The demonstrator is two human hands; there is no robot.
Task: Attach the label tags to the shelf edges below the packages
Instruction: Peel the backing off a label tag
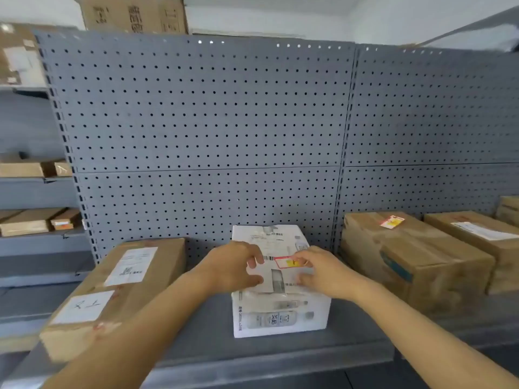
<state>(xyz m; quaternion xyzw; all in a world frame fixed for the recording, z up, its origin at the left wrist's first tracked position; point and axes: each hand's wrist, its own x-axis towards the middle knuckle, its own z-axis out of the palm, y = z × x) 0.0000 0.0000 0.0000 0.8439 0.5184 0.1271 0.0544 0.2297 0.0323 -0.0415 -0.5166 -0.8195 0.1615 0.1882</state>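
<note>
Reaches in from bottom of frame with both arms, right hand (pixel 323 273) pinching tag (pixel 289 261) by its right end atop closed white box (pixel 280 307), centre frame, on shelf (pixel 252 366). Curls left hand (pixel 234 266) beside tag's left end; cannot tell through blur whether gripping. Flanked by sealed left box (pixel 112 293) and right box (pixel 407 256), latter bearing second tag (pixel 391 221).

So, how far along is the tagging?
Barely begun: the grey metal shelf edge shows no tags. In hand: the right hand pinches a red-and-yellow label tag atop the white printed box. Remaining: fixing it, plus another tag lying on the brown cardboard box.
</note>
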